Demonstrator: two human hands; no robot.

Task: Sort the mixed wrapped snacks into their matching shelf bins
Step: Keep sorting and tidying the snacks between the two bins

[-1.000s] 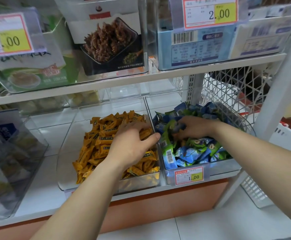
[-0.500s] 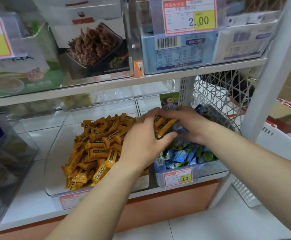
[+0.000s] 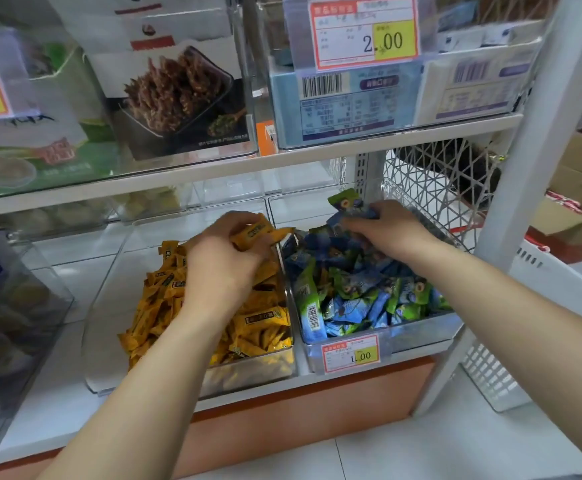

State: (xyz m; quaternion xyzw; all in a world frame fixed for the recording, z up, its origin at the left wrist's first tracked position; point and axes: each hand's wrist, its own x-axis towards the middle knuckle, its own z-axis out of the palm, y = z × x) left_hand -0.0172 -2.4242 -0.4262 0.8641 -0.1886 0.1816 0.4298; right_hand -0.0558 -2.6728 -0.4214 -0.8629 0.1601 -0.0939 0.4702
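Sorting wrapped snacks over two clear shelf bins.
Gripping yellow snacks point(image 3: 261, 233) in the curled left hand point(image 3: 223, 271) above the yellow-filled bin point(image 3: 107, 327); pinching a blue-green packet point(image 3: 349, 205) in the right hand point(image 3: 388, 232) over the blue-green bin point(image 3: 421, 329).

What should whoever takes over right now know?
Left hand grips yellow packs above the back right corner of the yellow bin.
Right hand grips blue-green packs over the back of the blue bin.
Done: no yellow packs visible in the blue bin.
Left: drop each handful in its bin; check under the piles for strays.
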